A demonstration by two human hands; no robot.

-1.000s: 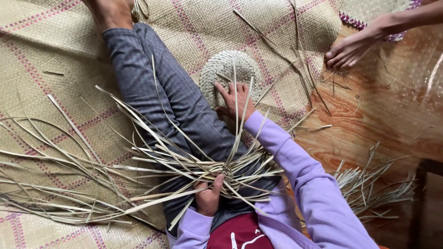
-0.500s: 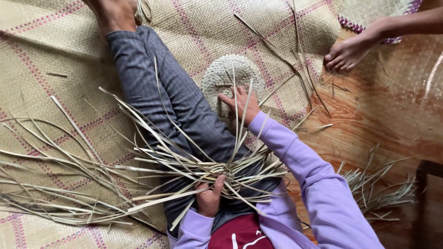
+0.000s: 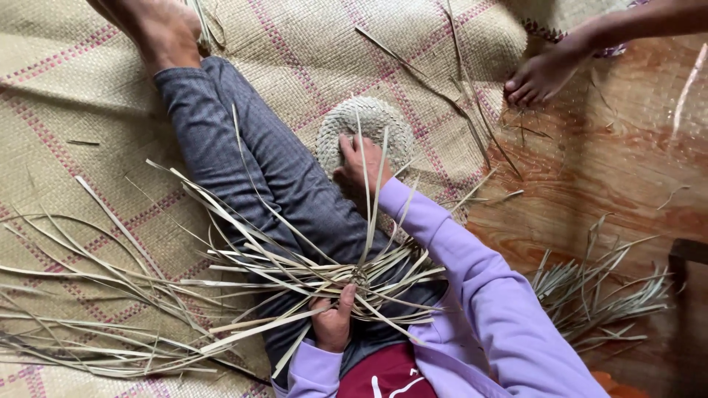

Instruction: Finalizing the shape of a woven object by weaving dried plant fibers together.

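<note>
a fan of pale palm strips [image 3: 295, 276] lies across the seated person's lap, pinched at its woven centre by the left hand [image 3: 333, 318], thumb up. the right hand [image 3: 359, 163] rests open-fingered on a round woven disc [image 3: 365, 125] on the checked mat [image 3: 74, 147]. another person's foot [image 3: 537, 76] stands nearby.

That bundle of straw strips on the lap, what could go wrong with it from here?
The left hand alone pinches the bundle of strips at its knot, so the loose ends fanning over the leg may slip or tangle. The right hand is stretched away on the round woven piece, leaving the bundle unsupported. Another person's hand works close by among scattered strips, which could get mixed up.
</note>
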